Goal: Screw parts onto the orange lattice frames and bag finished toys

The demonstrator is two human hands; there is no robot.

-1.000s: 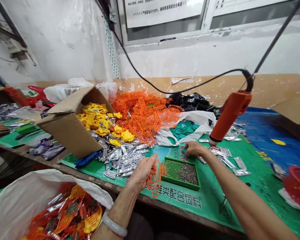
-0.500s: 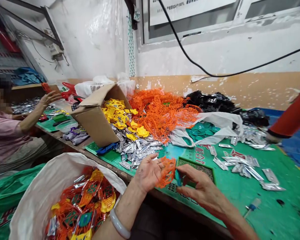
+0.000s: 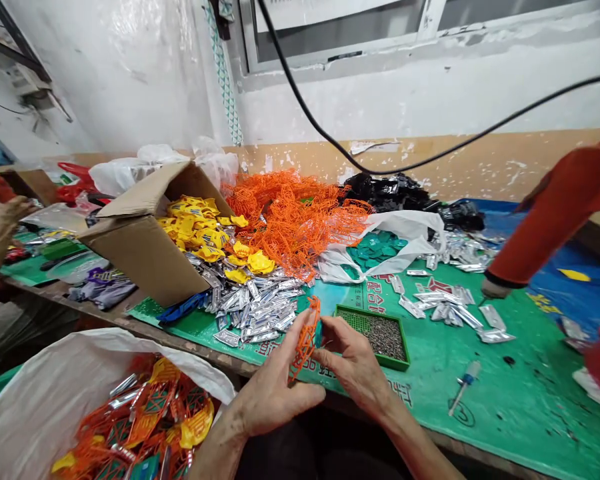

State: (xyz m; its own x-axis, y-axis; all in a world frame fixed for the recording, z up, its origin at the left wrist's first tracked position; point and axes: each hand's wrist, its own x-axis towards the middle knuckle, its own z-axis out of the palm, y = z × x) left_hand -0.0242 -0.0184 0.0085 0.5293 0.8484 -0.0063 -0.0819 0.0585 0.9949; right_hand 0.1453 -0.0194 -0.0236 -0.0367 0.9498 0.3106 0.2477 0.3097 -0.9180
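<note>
An orange plastic lattice frame (image 3: 305,343) rests against the palm and fingers of my left hand (image 3: 273,393), above the table's front edge. My right hand (image 3: 353,363) pinches a small teal plastic piece (image 3: 319,333) against the frame's right side; its fingers partly hide it. Just beyond my right hand sits a shallow green tray (image 3: 407,363) of small dark screws. Silver parts (image 3: 260,310) lie heaped past my left hand. A white sack (image 3: 25,400) at lower left holds orange frames with yellow, silver and teal pieces on them.
A tipped cardboard box (image 3: 140,260) spills yellow parts (image 3: 200,227) beside an orange frame pile (image 3: 295,213). Teal pieces (image 3: 380,250) fill a white bag. An orange-red power driver (image 3: 550,220) hangs at right above a screwdriver (image 3: 465,387). A co-worker's hand (image 3: 3,223) shows at left.
My left hand has turned from palm-up to upright, tilting the orange frame on edge. My right hand has brought the teal piece against it. The view has swung right.
</note>
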